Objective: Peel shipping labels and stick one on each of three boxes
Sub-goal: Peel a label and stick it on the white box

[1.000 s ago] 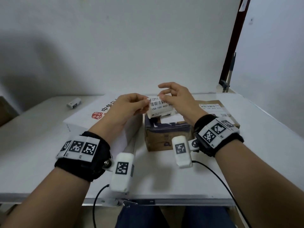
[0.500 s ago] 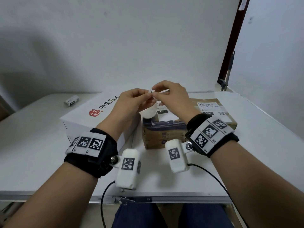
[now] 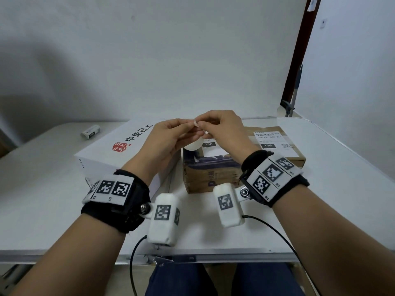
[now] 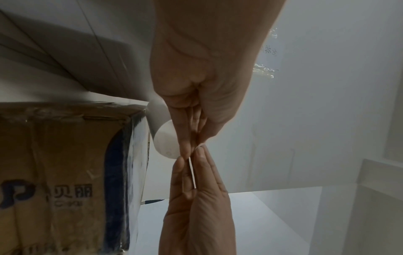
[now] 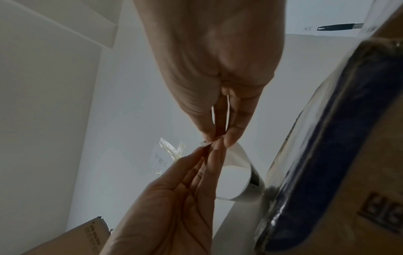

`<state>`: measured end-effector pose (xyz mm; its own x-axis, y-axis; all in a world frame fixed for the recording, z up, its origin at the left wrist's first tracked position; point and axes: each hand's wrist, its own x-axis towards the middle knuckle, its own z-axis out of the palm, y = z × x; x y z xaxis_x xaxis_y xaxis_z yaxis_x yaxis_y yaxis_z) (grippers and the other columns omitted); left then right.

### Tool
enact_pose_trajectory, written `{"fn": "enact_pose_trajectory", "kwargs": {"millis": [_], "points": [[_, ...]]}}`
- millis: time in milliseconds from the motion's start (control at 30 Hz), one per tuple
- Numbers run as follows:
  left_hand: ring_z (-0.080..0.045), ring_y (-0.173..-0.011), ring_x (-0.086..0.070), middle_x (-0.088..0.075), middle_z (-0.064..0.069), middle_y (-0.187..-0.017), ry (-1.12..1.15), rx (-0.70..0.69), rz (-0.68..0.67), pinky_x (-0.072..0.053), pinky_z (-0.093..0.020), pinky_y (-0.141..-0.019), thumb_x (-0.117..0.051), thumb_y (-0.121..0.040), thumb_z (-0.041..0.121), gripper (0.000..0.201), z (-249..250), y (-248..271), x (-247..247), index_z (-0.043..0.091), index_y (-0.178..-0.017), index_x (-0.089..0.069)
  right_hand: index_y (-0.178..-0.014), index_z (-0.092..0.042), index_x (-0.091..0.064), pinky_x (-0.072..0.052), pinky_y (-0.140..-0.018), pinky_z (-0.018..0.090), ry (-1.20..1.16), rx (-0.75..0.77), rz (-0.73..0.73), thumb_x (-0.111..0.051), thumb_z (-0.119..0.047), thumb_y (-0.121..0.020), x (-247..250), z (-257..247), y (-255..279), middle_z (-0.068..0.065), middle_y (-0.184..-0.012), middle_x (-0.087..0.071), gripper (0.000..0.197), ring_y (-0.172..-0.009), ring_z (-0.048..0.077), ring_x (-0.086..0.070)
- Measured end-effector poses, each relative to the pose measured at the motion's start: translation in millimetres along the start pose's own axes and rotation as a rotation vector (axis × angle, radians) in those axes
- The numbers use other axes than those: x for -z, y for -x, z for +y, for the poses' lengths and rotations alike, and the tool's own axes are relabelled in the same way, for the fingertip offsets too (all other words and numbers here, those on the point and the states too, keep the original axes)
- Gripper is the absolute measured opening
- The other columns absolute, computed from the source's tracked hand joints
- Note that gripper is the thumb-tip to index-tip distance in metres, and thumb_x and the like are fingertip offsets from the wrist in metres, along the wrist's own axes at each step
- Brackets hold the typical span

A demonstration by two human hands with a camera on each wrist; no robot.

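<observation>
- White paper first: you have a label [image 3: 193, 144] up in the air between both hands, above the gap between the white box [image 3: 119, 150] and the middle cardboard box [image 3: 210, 176], touching neither.
- Your left hand [image 3: 168, 137] pinches the top edge of the label with thumb and fingertips; your right hand [image 3: 222, 127] pinches the same edge from the other side, fingertips almost meeting.
- From the right wrist view, the label [image 5: 236, 176] curls away below the fingers in a loose loop, so it looks as if you are picking the sticker off its backing, and the split has barely started.
- Scoreboard, as I judge it: the far cardboard box [image 3: 275, 146] on your right already wears a printed label on its lid.
- The middle cardboard box shows a white printed sheet on top too, partly hidden behind your right wrist; I cannot tell whether it is stuck down or just lying there.
- The white box shows only its own red and black print, no shipping label, so it reads as the one left to do.
- So: one box surely done, one probably, and this peel plus one press onto the white box to go.
- A small white roll [image 3: 90, 131] sits well apart at the far left of the table [image 3: 42, 189].
</observation>
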<state>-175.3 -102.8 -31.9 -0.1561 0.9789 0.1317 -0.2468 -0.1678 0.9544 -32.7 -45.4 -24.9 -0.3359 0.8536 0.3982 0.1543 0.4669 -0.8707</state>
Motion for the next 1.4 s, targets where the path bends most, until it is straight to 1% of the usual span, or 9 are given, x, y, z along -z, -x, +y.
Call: {"fn": "enact_pose_trajectory", "kwargs": {"millis": [167, 300, 467, 733, 867, 1000, 1133, 1233, 1400], "points": [[-0.023, -0.092, -0.071, -0.071, -0.022, -0.100, 0.012, -0.004, -0.007, -0.057, -0.021, -0.081, -0.058, -0.092, 0.006, 0.015, 0, 0, 1, -0.003, -0.099, -0.068, -0.101, -0.009, -0.069, -0.061, -0.076, 0.031, -0.039, -0.028, 0.004, -0.067, -0.013, -0.086, -2, -1, -1, 0.003, -0.088, -0.073, 0.015, -0.082, 0.023, -0.073], [-0.023, -0.090, -0.070, -0.071, -0.024, -0.100, -0.011, -0.004, 0.002, -0.057, -0.021, -0.081, -0.059, -0.091, 0.006, 0.016, -1, -1, 4, -0.004, -0.099, -0.069, -0.092, -0.009, -0.068, -0.061, -0.080, 0.036, -0.091, -0.050, -0.008, -0.069, -0.012, -0.085, -3, 0, 1, 0.006, -0.085, -0.073, 0.008, -0.083, 0.027, -0.073], [-0.025, -0.089, -0.068, -0.069, -0.026, -0.100, -0.067, -0.026, 0.035, -0.058, -0.023, -0.082, -0.060, -0.091, 0.008, 0.017, -1, -1, 4, -0.003, -0.099, -0.070, -0.095, -0.010, -0.070, -0.060, -0.081, 0.032, -0.072, -0.031, -0.034, -0.071, -0.012, -0.082, -2, 1, 3, 0.004, -0.087, -0.074, 0.012, -0.082, 0.020, -0.073], [-0.027, -0.090, -0.070, -0.070, -0.027, -0.100, -0.164, -0.061, 0.062, -0.057, -0.022, -0.073, -0.061, -0.092, 0.011, 0.020, 1, -2, 1, -0.005, -0.102, -0.069, -0.094, -0.013, -0.071, -0.060, -0.080, 0.028, 0.059, 0.030, 0.012, -0.071, -0.018, -0.083, -2, -1, 2, -0.001, -0.089, -0.073, 0.012, -0.082, 0.010, -0.071], [-0.028, -0.090, -0.071, -0.071, -0.027, -0.096, -0.213, -0.087, 0.081, -0.056, -0.019, -0.066, -0.061, -0.092, 0.011, 0.022, 3, -1, -2, -0.007, -0.102, -0.068, -0.092, -0.013, -0.073, -0.060, -0.081, 0.032, 0.025, 0.006, 0.014, -0.070, -0.018, -0.083, -1, -1, 2, 0.001, -0.088, -0.075, 0.011, -0.082, 0.016, -0.073], [-0.025, -0.087, -0.072, -0.072, -0.022, -0.092, -0.277, -0.108, 0.107, -0.053, -0.015, -0.059, -0.060, -0.093, 0.013, 0.017, 3, 0, -5, -0.002, -0.094, -0.069, -0.092, -0.012, -0.074, -0.061, -0.080, 0.034, -0.034, -0.031, 0.010, -0.069, -0.019, -0.085, 0, 0, 1, 0.004, -0.088, -0.075, 0.011, -0.081, 0.019, -0.074], [-0.023, -0.082, -0.072, -0.073, -0.019, -0.090, -0.315, -0.107, 0.115, -0.055, -0.017, -0.063, -0.059, -0.093, 0.012, 0.016, 1, -2, -7, -0.001, -0.092, -0.068, -0.088, -0.011, -0.073, -0.061, -0.076, 0.030, -0.064, -0.046, 0.029, -0.066, -0.017, -0.087, 0, 2, 2, 0.006, -0.087, -0.074, 0.009, -0.081, 0.018, -0.073], [-0.020, -0.072, -0.071, -0.069, -0.014, -0.082, -0.212, -0.056, 0.105, -0.057, -0.020, -0.063, -0.055, -0.094, 0.008, 0.014, 1, -3, -8, -0.001, -0.087, -0.064, -0.088, -0.010, -0.070, -0.060, -0.076, 0.027, -0.207, -0.190, 0.057, -0.060, -0.012, -0.091, 3, 5, -2, 0.006, -0.086, -0.070, 0.010, -0.074, 0.015, -0.068], [-0.013, -0.057, -0.068, -0.068, -0.011, -0.069, -0.007, 0.078, 0.194, -0.056, -0.016, -0.053, -0.054, -0.093, 0.007, 0.015, 5, -8, -7, 0.000, -0.082, -0.062, -0.090, -0.004, -0.060, -0.058, -0.065, 0.022, -0.680, -0.460, 0.132, -0.057, -0.003, -0.092, 12, 8, -6, 0.012, -0.089, -0.060, 0.004, -0.071, 0.016, -0.060]]}}
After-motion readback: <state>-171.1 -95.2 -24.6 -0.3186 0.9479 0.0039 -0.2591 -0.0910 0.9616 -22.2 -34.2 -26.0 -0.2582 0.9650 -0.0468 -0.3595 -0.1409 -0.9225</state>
